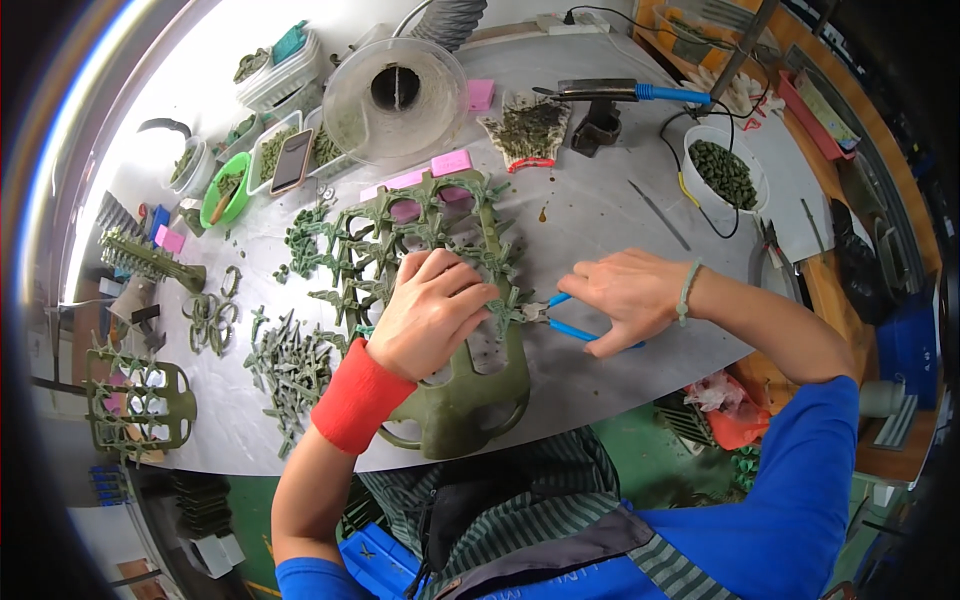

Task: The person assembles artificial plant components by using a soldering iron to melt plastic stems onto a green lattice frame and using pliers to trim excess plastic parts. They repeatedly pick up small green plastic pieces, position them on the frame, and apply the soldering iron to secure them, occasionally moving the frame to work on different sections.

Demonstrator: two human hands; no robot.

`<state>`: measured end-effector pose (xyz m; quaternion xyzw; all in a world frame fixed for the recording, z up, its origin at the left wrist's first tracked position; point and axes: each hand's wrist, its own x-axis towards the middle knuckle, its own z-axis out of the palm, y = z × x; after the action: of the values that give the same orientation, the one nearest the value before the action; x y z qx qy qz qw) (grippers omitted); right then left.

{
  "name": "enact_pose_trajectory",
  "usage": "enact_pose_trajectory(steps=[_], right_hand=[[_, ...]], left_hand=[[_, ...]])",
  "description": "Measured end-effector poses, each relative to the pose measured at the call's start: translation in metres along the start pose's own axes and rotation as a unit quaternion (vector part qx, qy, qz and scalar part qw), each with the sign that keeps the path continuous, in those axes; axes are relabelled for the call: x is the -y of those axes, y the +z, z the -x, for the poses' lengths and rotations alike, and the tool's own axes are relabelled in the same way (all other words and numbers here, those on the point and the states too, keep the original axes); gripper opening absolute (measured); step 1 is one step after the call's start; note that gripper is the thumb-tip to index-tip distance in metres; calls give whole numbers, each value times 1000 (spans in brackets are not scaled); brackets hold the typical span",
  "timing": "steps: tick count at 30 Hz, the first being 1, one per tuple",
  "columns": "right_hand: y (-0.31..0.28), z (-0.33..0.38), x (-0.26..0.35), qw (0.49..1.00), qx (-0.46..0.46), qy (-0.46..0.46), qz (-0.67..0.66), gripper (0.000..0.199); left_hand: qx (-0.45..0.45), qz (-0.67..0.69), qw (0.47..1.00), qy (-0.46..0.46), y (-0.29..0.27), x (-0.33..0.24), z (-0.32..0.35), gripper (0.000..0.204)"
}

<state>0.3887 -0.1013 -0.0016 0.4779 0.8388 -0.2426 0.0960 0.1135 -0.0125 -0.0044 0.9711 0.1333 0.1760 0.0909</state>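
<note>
A large olive-green frame (455, 405), waxy-looking, with rows of branching pieces attached, lies on the grey table in front of me. My left hand (430, 310) is closed over the middle of this frame, its fingers bent around part of it; what lies under the fingers is hidden. In my right hand (635, 295) are blue-handled pliers (572, 330), gripped with the handles spread. Their metal jaws touch or nearly touch a small green branching piece (508, 312) at the frame's right edge. Pink blocks (450, 163) sit at the frame's far end.
Loose green pieces (290, 370) lie in a pile left of the frame. A clear round hood (395, 100) stands at the far side. A blue-handled soldering iron (670, 93) rests on its stand, its cord near a white bowl of green pellets (722, 172). A thin blade (660, 215) lies at right.
</note>
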Motion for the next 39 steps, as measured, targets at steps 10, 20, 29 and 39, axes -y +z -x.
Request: enact_pose_trajectory(steps=[10,20,29,39], right_hand=[[5,0,-9,999,5,-17,-48,49],[-3,29,5,991,-124,-16,-52,54],[18,44,-3,982,-161,66,-76,58],[19,11,-9,984,-159,58,-48,67]], left_hand=[[-9,-11,1000,17,1,2,2,27],[-153,-44,981,-110,-40,24,52,25],[-81,-31,862,-499,-35,155,213,26],[-182,46,948,-259,-55,65,88,40]])
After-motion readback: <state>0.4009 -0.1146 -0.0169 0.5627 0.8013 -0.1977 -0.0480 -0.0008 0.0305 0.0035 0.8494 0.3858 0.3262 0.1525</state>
